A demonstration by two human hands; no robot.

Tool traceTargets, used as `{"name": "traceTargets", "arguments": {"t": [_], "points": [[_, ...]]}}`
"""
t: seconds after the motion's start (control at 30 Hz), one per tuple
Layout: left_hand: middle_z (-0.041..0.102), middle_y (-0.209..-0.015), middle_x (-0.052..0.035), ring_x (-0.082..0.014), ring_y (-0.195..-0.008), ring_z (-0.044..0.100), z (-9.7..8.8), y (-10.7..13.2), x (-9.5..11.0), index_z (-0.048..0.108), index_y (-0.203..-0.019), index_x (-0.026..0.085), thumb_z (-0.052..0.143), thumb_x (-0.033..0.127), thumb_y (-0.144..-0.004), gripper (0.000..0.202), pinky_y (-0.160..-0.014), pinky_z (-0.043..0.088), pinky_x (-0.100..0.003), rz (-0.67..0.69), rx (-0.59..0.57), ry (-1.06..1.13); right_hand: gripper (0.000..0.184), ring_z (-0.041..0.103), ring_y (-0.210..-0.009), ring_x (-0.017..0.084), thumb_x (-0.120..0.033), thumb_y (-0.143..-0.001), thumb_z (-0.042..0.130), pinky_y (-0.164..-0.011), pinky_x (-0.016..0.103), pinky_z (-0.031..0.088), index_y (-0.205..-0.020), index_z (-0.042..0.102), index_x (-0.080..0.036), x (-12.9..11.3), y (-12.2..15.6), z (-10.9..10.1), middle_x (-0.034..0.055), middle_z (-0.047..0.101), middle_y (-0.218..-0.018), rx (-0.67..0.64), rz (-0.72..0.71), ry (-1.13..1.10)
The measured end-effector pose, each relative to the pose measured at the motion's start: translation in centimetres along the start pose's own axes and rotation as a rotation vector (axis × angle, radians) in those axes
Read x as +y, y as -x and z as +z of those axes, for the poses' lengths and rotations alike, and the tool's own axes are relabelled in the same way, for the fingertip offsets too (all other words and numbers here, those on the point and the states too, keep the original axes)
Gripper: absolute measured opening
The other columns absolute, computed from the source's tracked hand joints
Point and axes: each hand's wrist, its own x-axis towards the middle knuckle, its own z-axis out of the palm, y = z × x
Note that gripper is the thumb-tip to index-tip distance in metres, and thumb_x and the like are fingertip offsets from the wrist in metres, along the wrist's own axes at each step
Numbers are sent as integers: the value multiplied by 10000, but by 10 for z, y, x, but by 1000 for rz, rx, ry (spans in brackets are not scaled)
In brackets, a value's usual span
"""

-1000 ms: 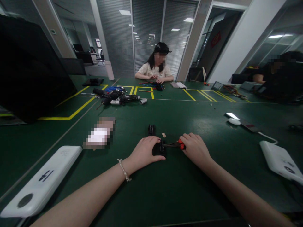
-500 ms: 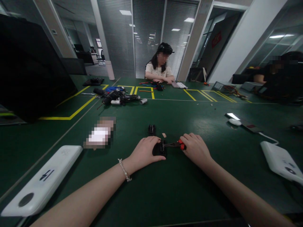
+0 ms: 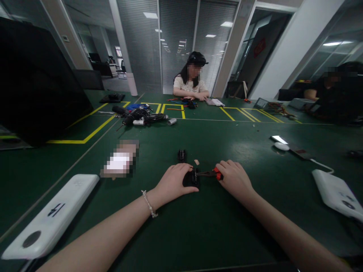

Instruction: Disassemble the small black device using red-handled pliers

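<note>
On the green table, my left hand is closed around the left side of a small black part, whose exact kind I cannot make out. Red-handled pliers are in my right hand, its fingers wrapped round the grips. The long thin jaws point left and reach the right side of the black part; whether they pinch it is too small to tell. Just beyond my left hand sits another small black part. A small pale scrap lies near the plier jaws.
White power banks lie at the left and the right. A blurred-out phone rests left of my hands. A drill lies among cables farther back. One co-worker sits across the table, another person at the far right.
</note>
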Motion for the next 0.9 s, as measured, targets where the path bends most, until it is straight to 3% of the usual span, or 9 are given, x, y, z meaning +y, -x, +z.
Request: {"name": "traceTargets", "arguments": {"t": [0.53, 0.9], "points": [[517, -1149, -61, -263, -1080, 466, -1, 0, -1, 466, -1100, 216, 610, 542, -647, 577, -915, 352, -427, -13, -19, 8, 226, 481, -777, 198, -187, -666, 529, -681, 331, 345, -886, 576, -179, 1, 1, 2, 55, 588, -861, 15, -9, 0], [519, -1152, -60, -261, -1075, 469, -2, 1, 1, 473, -1096, 216, 616, 550, -637, 585, -914, 359, -421, -14, -18, 5, 229, 468, -787, 206, -121, -654, 496, -684, 322, 331, -859, 581, -178, -2, 0, -8, 62, 588, -861, 42, -23, 35]]}}
